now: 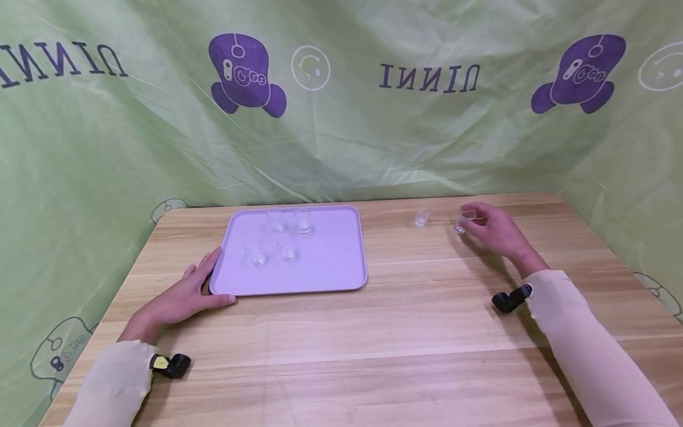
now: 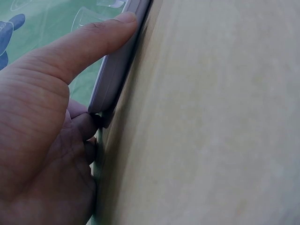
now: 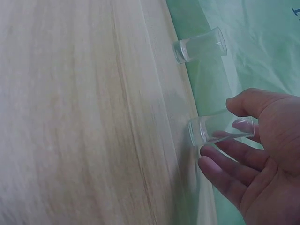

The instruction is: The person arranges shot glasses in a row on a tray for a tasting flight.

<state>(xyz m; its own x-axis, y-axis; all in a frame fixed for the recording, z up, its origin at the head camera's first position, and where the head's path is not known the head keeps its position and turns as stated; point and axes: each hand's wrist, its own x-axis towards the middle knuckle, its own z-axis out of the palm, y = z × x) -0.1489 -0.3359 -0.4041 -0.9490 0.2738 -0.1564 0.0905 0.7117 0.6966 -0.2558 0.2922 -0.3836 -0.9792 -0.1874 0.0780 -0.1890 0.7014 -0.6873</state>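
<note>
The left grip [image 2: 40,117] partly hides a glass [image 2: 86,18] at the left wrist view's upper left, while the top edge crops the tray [image 2: 114,72] and another glass [image 2: 110,3].

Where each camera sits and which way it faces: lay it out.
Head: on the head, facing forward and down at table, tray and green cloth; left hand, right hand, both sleeves show.
Left wrist: on that wrist, facing the tray's edge and table; the left hand shows.
Right wrist: on that wrist, facing one glass, a second glass and the cloth; the right hand shows around the first.
Shared: head and right wrist both show these two glasses.
</note>
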